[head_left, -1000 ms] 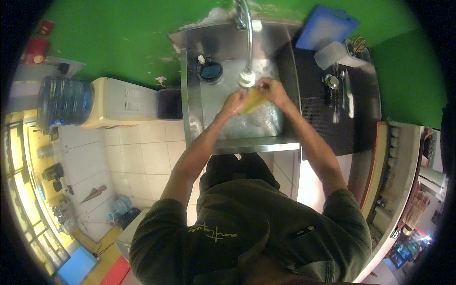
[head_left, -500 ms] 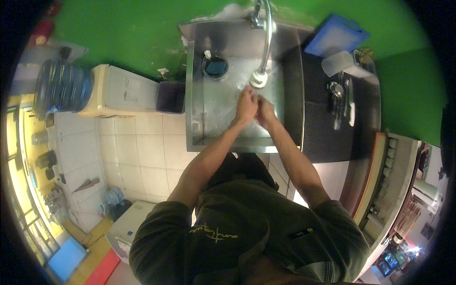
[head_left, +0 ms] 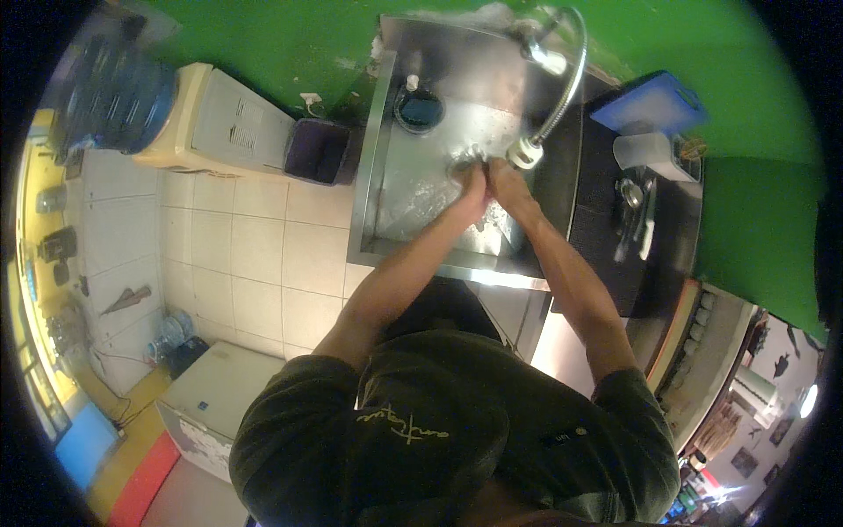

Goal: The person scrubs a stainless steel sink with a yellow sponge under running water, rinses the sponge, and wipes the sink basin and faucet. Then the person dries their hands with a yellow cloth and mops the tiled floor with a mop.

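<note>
My left hand (head_left: 474, 188) and my right hand (head_left: 509, 184) are pressed close together inside a stainless steel sink (head_left: 372, 176). Water splashes on the sink floor around them. Their fingers are blurred and partly hidden, so whether anything lies between them cannot be made out. Just right of my right hand hangs the white spray head (head_left: 525, 154) of a flexible metal tap hose (head_left: 572, 88). A round dark container (head_left: 419, 111) with bluish contents stands in the sink's far left corner, beside a small white-capped bottle (head_left: 412, 83).
Right of the sink, a dark counter holds spoons (head_left: 630, 191), a white-handled knife (head_left: 648, 235), a clear plastic container (head_left: 630, 151) and a blue cutting board (head_left: 652, 105). To the left stand a dark bin (head_left: 316, 151) and a water dispenser (head_left: 237, 123) with a large blue bottle.
The whole view has shifted and tilted. My hands, earlier directly below the spray head, are now left of it, and more splashing shows around them.
</note>
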### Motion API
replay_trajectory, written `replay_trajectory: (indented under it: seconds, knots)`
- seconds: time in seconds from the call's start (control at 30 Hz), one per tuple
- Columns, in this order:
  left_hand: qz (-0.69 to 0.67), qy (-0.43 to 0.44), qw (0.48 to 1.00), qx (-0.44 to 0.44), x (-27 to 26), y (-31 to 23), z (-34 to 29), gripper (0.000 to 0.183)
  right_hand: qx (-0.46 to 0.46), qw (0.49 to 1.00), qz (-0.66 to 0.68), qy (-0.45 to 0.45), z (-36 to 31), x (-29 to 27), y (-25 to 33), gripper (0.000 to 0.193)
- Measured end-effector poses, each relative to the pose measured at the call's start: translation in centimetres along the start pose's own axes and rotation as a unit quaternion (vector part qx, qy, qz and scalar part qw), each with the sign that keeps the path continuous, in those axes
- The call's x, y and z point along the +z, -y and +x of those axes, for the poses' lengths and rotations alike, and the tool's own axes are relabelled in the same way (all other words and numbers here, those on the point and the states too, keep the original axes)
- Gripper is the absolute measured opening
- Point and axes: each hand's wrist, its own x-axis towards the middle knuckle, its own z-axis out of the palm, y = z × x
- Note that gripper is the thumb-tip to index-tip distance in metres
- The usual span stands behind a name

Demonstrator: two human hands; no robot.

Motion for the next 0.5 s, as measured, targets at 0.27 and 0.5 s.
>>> replay_trajectory:
  seconds: [0.27,0.5]
  knots:
    - [-0.033,-0.014,0.995,-0.088,-4.2,4.0,11.8,0.030,0.049,0.997,0.000,-0.058,-7.0,-2.8,5.0,0.022]
    - [-0.216,-0.023,0.970,-0.109,-0.6,2.9,7.0,0.037,0.035,0.995,0.026,-0.088,-4.8,-4.0,3.9,0.020]
